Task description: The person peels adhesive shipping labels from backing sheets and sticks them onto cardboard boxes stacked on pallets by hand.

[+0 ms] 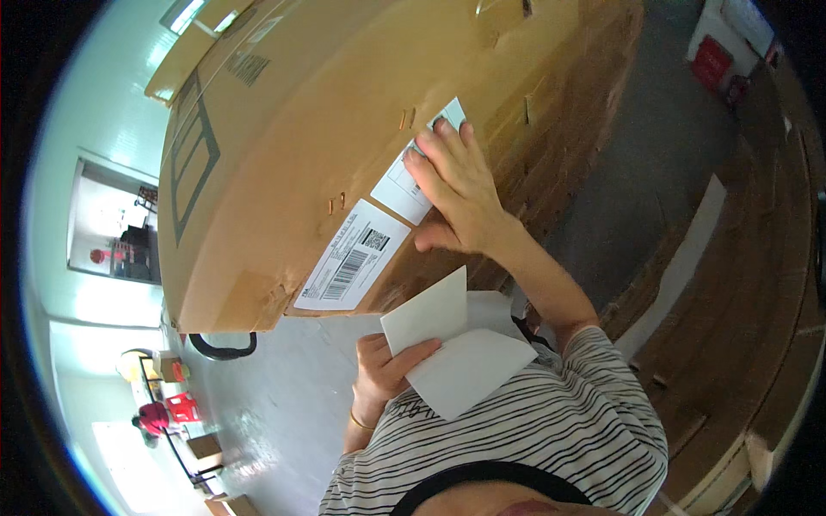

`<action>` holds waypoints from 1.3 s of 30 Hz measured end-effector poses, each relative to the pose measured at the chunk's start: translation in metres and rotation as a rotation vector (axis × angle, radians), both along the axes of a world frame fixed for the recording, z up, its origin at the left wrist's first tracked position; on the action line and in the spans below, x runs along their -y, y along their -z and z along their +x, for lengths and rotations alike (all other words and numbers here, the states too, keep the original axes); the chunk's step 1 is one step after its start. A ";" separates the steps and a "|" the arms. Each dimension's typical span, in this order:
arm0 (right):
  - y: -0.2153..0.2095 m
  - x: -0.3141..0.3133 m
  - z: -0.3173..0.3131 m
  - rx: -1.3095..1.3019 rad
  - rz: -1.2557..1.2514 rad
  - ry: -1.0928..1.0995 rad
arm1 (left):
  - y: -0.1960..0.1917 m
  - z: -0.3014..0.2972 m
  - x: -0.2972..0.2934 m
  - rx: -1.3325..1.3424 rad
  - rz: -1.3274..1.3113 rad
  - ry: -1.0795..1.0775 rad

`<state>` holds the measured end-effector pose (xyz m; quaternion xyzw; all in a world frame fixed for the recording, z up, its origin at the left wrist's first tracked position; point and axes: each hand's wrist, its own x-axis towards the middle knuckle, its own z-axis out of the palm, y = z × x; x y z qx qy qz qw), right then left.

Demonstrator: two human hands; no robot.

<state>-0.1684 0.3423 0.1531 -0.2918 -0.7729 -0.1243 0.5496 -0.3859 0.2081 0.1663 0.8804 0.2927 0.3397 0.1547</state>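
The right hand (456, 185) lies flat, fingers spread, pressing a white label (413, 176) onto the big cardboard box (284, 129); best smoothed outward from under the palm. Below it, the left hand (383, 374) pinches loose label sheets (456, 344)

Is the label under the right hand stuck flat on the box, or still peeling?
Mostly flat: the white label lies against the cardboard box under the right hand. Whether its covered edge is lifted, cannot tell.
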 end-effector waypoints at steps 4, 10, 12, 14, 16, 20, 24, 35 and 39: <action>-0.005 -0.016 0.006 -0.158 -0.046 0.090 | 0.001 -0.001 -0.007 0.031 0.047 0.071; -0.007 0.014 -0.017 -0.210 -0.172 0.295 | 0.005 -0.003 -0.012 -0.028 -0.127 0.167; 0.004 0.025 -0.045 -0.038 -0.123 0.114 | 0.009 -0.005 -0.017 0.017 -0.084 0.238; 0.002 0.034 -0.061 0.034 -0.071 0.041 | 0.010 -0.011 -0.019 0.004 -0.103 0.258; 0.007 0.031 -0.059 0.110 -0.028 -0.025 | 0.016 -0.016 -0.023 -0.003 -0.129 0.287; 0.005 -0.007 0.005 -0.031 -0.052 0.184 | 0.008 -0.015 -0.024 0.026 -0.129 0.352; 0.000 -0.007 0.029 -0.159 -0.099 0.288 | 0.023 -0.004 -0.023 0.161 -0.254 0.384; -0.022 0.155 0.127 0.122 -0.587 -0.435 | 0.054 0.092 -0.009 0.165 -0.424 0.107; -0.010 0.145 0.191 0.161 -0.638 -0.188 | 0.050 0.164 -0.036 0.029 -0.252 0.028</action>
